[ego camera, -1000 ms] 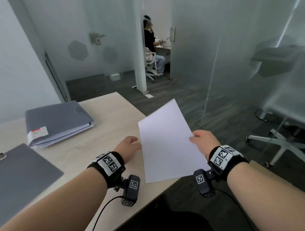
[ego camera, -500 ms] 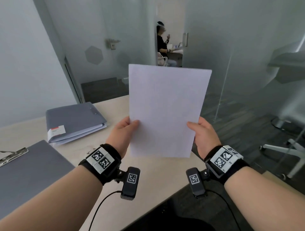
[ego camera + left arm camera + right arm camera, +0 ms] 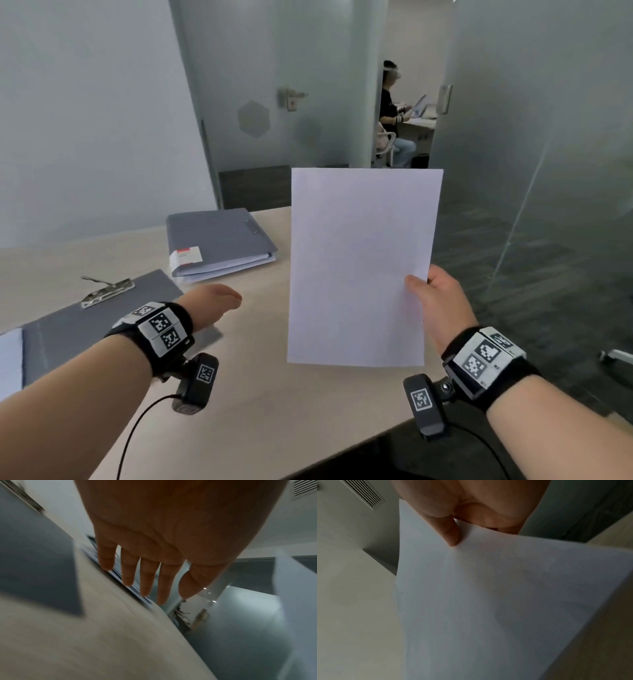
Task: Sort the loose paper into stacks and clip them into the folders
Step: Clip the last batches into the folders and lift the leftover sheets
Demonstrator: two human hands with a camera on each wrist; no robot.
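A blank white sheet of paper (image 3: 359, 267) (image 3: 488, 601) stands upright above the beige table (image 3: 260, 394). My right hand (image 3: 435, 298) pinches its right edge, thumb on the front (image 3: 452, 534). My left hand (image 3: 215, 301) (image 3: 154, 574) hovers over the table with straight fingers and holds nothing. An open grey folder (image 3: 92, 329) with a metal clip (image 3: 106, 291) lies at the left. A closed grey folder (image 3: 219, 240) filled with paper, bearing a red-and-white label, lies behind it.
White paper (image 3: 10, 363) shows at the left edge beside the open folder. The table's front edge (image 3: 342, 455) runs diagonally below my right wrist. Glass walls, a door and an office chair base (image 3: 616, 356) stand beyond; a person sits in the far room.
My left hand has let go of the sheet and moved left toward the folders. The right hand alone now holds the sheet, a little lower and to the right.
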